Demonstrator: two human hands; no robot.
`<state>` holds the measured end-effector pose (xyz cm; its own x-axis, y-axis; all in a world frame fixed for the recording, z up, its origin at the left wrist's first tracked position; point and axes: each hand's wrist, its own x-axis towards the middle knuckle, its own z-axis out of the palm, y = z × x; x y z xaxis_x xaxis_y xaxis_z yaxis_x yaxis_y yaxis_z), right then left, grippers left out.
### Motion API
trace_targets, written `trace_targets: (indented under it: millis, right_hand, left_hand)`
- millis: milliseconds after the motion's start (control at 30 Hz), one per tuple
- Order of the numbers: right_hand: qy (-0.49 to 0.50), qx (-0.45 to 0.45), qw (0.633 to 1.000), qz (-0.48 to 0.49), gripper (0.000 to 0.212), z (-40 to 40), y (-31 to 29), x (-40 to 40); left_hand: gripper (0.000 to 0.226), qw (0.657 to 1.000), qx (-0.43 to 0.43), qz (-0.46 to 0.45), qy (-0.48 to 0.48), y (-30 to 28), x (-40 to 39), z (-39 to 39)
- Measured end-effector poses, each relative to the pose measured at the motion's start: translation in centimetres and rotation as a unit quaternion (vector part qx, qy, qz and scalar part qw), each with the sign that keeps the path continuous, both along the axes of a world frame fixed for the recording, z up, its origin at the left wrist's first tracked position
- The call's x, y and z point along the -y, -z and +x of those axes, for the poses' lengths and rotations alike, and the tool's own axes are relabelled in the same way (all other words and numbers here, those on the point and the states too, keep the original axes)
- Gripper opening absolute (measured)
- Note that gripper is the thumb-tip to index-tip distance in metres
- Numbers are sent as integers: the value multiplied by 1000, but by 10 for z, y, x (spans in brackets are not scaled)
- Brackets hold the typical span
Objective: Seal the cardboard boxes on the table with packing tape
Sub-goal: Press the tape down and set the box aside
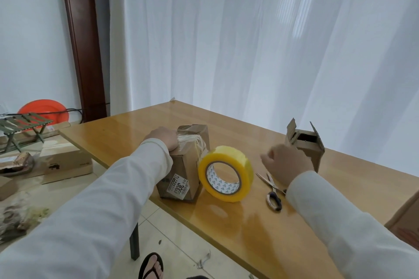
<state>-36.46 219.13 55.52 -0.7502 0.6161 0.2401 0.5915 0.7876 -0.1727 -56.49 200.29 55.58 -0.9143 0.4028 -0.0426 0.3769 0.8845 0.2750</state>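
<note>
On the wooden bench (294, 222) a taped cardboard box (183, 165) stands near the left edge, with clear tape wrapped over its top and a white label on the near face. The left hand (164, 139) rests on top of that box at its far-left corner, fingers curled down over the edge and gripping it. Just to the right of the box, touching or almost touching its side, a roll of yellowish packing tape (226, 173) stands on its rim, its printed white core facing the camera.

The right hand (285, 163) hovers above the bench to the right of the roll, fingers loosely bent and spread, holding nothing as far as the back of the hand lets one judge. Below it lie scissors (273, 192), blades partly hidden under the wrist, dark handles pointing toward the camera. Behind the right hand stands a second, smaller cardboard box (306, 145) with its top flaps upright and open.

Left of the bench, on the floor, sit a flat carton (65, 161), a small folding stool (22, 126) and an orange round dish (43, 111). A sandalled foot (152, 267) shows on the tiled floor.
</note>
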Motion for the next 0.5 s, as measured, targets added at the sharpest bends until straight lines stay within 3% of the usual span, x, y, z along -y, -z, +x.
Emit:
trace_targets:
  millis: [67, 167, 333, 500]
  right_hand:
    - [-96, -71, 993, -14, 29, -16, -15, 25]
    - [-185, -53, 981, -28, 29, -45, -24, 52]
    - [-172, 76, 980, -58, 32, -77, -16, 63]
    - [-183, 131, 958, -179, 34, -72, -23, 47]
  left_hand:
    - [41, 1000, 2, 16, -8, 0, -2, 3]
    - [38, 999, 8, 41, -7, -1, -7, 11]
    - [32, 997, 4, 68, -35, 3, -12, 20]
    - [37, 998, 27, 61, -14, 2, -9, 13]
